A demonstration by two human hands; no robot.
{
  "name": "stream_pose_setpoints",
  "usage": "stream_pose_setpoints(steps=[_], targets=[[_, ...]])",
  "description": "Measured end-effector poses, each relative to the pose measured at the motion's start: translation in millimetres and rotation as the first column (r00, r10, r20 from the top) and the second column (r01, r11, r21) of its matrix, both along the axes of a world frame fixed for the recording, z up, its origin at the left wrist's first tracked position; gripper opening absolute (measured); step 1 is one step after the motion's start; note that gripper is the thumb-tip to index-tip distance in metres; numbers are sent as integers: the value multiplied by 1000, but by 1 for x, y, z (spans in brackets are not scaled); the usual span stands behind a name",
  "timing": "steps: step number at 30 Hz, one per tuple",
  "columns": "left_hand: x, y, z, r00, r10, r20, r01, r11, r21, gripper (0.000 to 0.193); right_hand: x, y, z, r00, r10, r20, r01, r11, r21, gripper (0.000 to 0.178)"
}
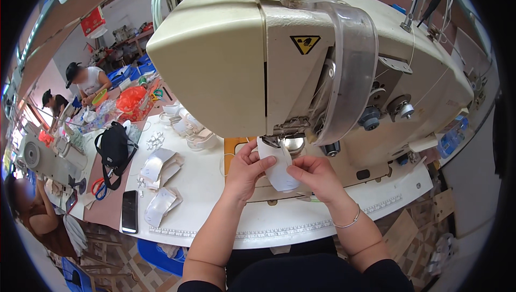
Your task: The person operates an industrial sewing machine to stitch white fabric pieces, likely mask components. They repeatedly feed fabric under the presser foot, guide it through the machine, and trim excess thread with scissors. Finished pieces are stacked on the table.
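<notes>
A curved white piece, perhaps leather or a similar sheet, sits under the needle area of a large cream sewing machine. My left hand pinches its left edge, thumb on top. On the other side my right hand grips the right edge between thumb and fingers. The upper end of the piece meets the presser foot, which partly hides it. Stacks of similar white pieces lie left of my left hand, with another stack nearer to me.
A black phone, a black bag and scissors lie to the left. A ruler strip runs along the front table edge. More white pieces are heaped beside the machine head. Other people sit at work at the far left.
</notes>
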State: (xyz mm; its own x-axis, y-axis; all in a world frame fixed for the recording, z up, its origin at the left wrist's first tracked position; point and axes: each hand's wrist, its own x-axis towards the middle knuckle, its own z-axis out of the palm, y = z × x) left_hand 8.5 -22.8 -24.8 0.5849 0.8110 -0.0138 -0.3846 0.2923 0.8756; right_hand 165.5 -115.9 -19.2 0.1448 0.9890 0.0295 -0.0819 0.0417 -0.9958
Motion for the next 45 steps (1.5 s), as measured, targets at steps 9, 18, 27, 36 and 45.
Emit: stream_pose_setpoints(steps=[9,18,27,36,45], targets=[[-3,4,-3,999,15,-45,-13,998,57,64,-2,-3,-3,988,-46,150,47,999,-1,23],[4,16,-4,999,49,1,-49,999,-10,57,-6,5,1,990,-110,88,107,994,38,22],[22,-69,-32,987,59,149,-27,978,-205,22,-2,-4,-2,998,-59,25,59,998,-6,17],[20,-54,-28,977,136,166,-109,980,-165,15,10,0,-1,999,22,28,-20,997,-70,17],[13,-28,-13,988,146,42,-142,985,-96,10,-2,10,-2,995,-89,-44,87,995,-39,17]])
